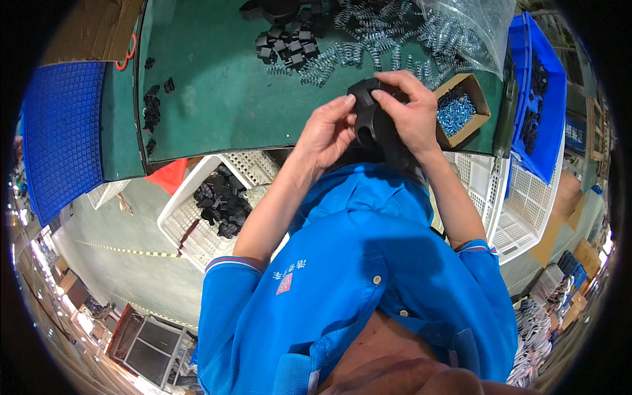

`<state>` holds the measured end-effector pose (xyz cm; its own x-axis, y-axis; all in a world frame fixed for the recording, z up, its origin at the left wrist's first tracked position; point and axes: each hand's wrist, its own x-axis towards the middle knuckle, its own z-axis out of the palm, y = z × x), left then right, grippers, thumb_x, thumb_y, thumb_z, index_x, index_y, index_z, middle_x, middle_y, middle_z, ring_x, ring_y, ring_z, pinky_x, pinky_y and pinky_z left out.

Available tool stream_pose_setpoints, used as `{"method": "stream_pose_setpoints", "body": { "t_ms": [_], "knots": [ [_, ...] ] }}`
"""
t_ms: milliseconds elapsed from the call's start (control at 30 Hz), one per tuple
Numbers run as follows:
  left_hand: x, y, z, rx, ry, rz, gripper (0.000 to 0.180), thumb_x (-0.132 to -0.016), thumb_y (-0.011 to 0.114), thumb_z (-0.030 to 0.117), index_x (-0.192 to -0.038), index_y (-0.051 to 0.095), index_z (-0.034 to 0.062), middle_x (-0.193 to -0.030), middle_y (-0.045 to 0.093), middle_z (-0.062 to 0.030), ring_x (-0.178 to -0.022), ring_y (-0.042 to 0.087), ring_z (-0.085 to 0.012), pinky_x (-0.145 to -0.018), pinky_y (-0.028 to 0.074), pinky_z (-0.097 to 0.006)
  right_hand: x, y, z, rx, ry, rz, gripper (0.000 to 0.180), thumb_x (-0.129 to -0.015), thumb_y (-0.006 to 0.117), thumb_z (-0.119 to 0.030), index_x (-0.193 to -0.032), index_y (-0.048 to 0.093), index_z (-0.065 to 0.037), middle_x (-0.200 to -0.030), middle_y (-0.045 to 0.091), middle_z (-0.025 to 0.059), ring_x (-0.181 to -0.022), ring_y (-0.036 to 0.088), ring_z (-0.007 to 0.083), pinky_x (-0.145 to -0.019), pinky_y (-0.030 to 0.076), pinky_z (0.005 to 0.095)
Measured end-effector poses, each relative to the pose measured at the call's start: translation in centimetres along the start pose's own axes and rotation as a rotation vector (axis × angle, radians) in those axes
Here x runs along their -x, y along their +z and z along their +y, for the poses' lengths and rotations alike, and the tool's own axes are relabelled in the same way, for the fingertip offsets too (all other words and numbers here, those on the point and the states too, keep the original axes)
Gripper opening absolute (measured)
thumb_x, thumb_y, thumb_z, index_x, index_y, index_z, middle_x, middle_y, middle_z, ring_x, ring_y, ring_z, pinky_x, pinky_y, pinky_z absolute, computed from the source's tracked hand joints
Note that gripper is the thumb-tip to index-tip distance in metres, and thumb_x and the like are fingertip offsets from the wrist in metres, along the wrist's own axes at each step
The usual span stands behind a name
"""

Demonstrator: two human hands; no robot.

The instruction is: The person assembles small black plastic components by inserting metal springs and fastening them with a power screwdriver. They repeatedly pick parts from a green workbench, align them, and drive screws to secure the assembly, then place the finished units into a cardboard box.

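A black moulded plastic part (370, 124) with a rounded body and a hole in its side is held between my two hands at the table's front edge. My right hand (409, 113) wraps round its upper right side, with the thumb pressed on top. From the left, my left hand (327, 133) pinches at the part's upper left edge with thumb and fingertips. Whether a small piece sits under those fingertips is hidden. Just right of my right hand stands an open cardboard box (486, 108) of blue-silver screws (455, 117). Beyond the hands lie loose metal coil springs (345, 56) and small black blocks (287, 46).
The green table (217, 85) has small black pieces (152, 108) along its left edge. A clear plastic bag (484, 33) of springs lies at the back right. Blue bins (553, 125) stand right; a white crate (172, 214) of black parts sits below, left.
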<state>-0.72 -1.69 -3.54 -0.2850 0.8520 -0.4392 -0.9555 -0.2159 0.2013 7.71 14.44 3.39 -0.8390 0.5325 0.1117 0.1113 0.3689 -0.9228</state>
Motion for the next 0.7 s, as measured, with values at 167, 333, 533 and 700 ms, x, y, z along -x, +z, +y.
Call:
{"method": "stream_pose_setpoints", "body": {
  "t_ms": [167, 333, 533, 700],
  "knots": [
    [1.6, 3.1, -2.0, -0.381, 0.344, 0.144, 0.03, -0.101, 0.056, 0.024, -0.118, 0.062, -0.0001, -0.101, 0.067, -0.006, -0.086, 0.064, -0.012, -0.077, 0.054, -0.027, 2.0, 0.0, -0.7, -0.232, 0.069, -0.03, 0.024, -0.081, 0.071, 0.002, -0.104, 0.068, 0.005, -0.094, 0.065, 0.0065, -0.086, 0.062, 0.0122, -0.075, 0.049, 0.0238],
    [2.6, 4.0, -1.3, -0.341, 0.182, 0.074, 0.036, -0.101, 0.056, 0.029, -0.119, 0.061, -0.0015, -0.105, 0.067, -0.0087, -0.087, 0.065, -0.0132, -0.077, 0.055, -0.028, 2.4, -0.5, -1.1, 0.009, -0.172, -0.028, 0.024, -0.079, 0.072, 0.002, -0.103, 0.068, 0.005, -0.09, 0.065, 0.0104, -0.08, 0.064, 0.0181, -0.07, 0.05, 0.0272],
    [2.5, 3.5, 1.2, -0.227, -0.054, 0.015, 0.037, -0.102, 0.053, 0.033, -0.117, 0.06, 0.0002, -0.102, 0.069, -0.0116, -0.086, 0.07, -0.0199, -0.076, 0.061, -0.034, 2.5, 0.5, -1.9, 0.118, -0.217, 0.029, 0.024, -0.076, 0.074, 0.001, -0.099, 0.068, 0.004, -0.082, 0.062, 0.0107, -0.071, 0.062, 0.0204, -0.062, 0.049, 0.03],
    [2.3, 2.7, 1.5, -0.067, -0.133, 0.005, 0.042, -0.101, 0.054, 0.033, -0.125, 0.055, -0.0016, -0.108, 0.067, -0.0149, -0.09, 0.071, -0.0232, -0.079, 0.062, -0.037, 2.4, 1.0, -2.2, 0.125, -0.203, 0.084, 0.026, -0.074, 0.076, 0.0, -0.098, 0.069, 0.004, -0.081, 0.061, 0.0098, -0.067, 0.06, 0.0187, -0.06, 0.047, 0.028]
  ]
}}
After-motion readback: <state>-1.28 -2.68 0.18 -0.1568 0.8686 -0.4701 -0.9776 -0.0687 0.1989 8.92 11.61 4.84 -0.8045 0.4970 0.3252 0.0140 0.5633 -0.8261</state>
